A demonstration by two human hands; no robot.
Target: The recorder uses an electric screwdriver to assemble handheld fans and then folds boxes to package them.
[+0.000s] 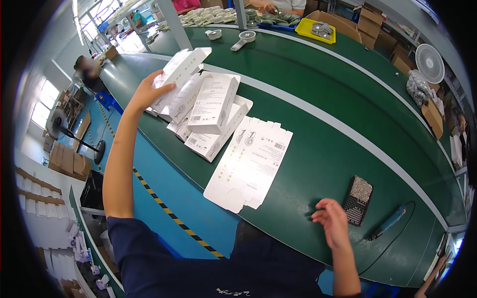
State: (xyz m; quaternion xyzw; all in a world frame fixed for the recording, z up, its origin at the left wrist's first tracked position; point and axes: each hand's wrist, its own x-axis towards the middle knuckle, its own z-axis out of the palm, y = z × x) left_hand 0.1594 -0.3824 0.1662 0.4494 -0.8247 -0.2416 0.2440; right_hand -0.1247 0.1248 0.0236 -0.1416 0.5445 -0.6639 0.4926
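My left hand (149, 91) reaches to the far left of the green table, its thumb and fingers closed on a white carton (181, 68) with an open end flap. That carton is tilted over a pile of similar printed white boxes (213, 103). Right of the pile lies a flattened carton blank (249, 166). Over the near right of the table hovers my right hand (330, 221), fingers loosely bent and apart, holding nothing. Closest to it is a black grid tray (358, 199) partly covered with small metal pieces. A blue electric screwdriver (388, 223) with a black cord lies beyond the tray.
White strips run along the curved table. At its far side lie a white handheld fan (243, 40), a smaller white part (213, 34) and a yellow tray (316, 31) with grey round parts. Other people sit farther off. A floor fan (74, 131) stands left.
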